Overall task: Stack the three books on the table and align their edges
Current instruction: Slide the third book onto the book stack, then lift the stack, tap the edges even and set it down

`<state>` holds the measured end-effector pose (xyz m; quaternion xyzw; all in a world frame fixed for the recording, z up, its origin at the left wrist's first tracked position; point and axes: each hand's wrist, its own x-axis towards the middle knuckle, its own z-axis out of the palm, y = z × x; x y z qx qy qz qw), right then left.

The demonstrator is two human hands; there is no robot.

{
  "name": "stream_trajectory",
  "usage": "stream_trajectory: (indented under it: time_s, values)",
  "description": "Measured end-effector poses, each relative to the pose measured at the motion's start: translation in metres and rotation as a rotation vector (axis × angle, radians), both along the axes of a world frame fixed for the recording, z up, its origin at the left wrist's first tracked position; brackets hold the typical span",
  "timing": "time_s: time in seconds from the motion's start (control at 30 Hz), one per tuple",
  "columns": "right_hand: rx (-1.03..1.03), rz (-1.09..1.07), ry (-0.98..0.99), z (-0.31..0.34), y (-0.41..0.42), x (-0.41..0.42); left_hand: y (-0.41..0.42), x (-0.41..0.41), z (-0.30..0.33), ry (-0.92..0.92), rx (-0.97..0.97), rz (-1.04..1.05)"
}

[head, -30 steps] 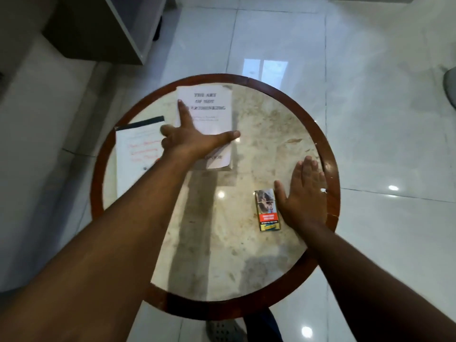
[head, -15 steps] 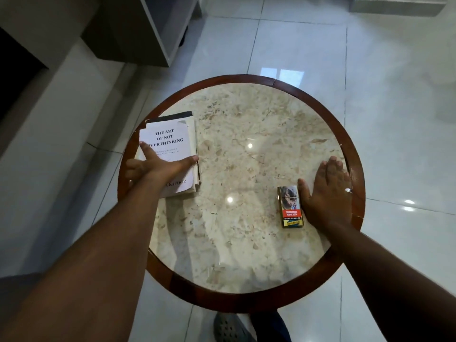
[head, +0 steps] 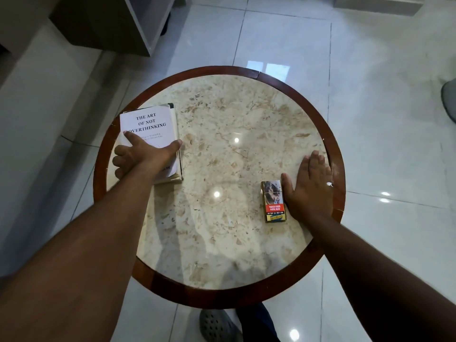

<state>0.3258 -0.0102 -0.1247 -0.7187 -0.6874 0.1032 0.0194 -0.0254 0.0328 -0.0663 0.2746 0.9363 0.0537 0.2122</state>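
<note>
Table (head: 246,287): a round top of pale veined stone inside a dark wooden rim, seen from above and filling the middle of the view.
Books (head: 150,127): a stack is lying at about nine o'clock on the tabletop, close to the rim. The top cover is white and reading "THE ART OF NOT OVERTHINKING". A dark edge of a lower volume is showing along the far and right sides, and worn page edges are peeking out at the near right corner. How many volumes are lying under the top one cannot be told.
Left hand (head: 142,156): it is resting flat on the lower half of the white cover, fingers spread apart, the forefinger pointing toward eleven o'clock under the title and the thumb reaching to the stack's right edge. The other fingers are curling off the left side, over the stone. It is pressing down, not clamped around anything.
Right hand (head: 308,188): it is lying palm down on the stone at about three o'clock, fingers together and straight, their tips nearing the wooden rim. It is holding nothing.
Cigarette pack (head: 273,201): a small gold and red box is lying flat just beside the right hand's thumb, on its nine o'clock side, well apart from the books.
Floor (head: 382,119): glossy white tiles are reflecting lamps around the table.
Shoe (head: 217,325): a grey perforated clog is showing under the table's six o'clock edge.
</note>
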Motion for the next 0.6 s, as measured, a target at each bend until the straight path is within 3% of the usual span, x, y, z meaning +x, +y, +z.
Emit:
stream_trajectory:
  time_s: [0.13,0.23,0.33,0.47,0.6]
  values:
    - [-0.018,-0.024,0.089,0.009,0.002,-0.001,-0.004,-0.003,0.001,-0.061,0.150,0.110]
    - [0.030,-0.124,0.325,0.028,0.015,-0.020,-0.005,-0.013,0.002,-0.089,0.202,0.187]
    - [0.065,-0.039,0.493,0.046,0.045,-0.081,0.000,-0.021,0.005,-0.137,0.224,0.245]
    - [-0.146,0.052,0.662,0.056,0.079,-0.191,0.007,-0.022,0.006,-0.174,0.251,0.323]
    - [-0.264,-0.097,0.741,0.048,0.085,-0.253,0.012,-0.007,0.006,-0.147,0.212,0.363]
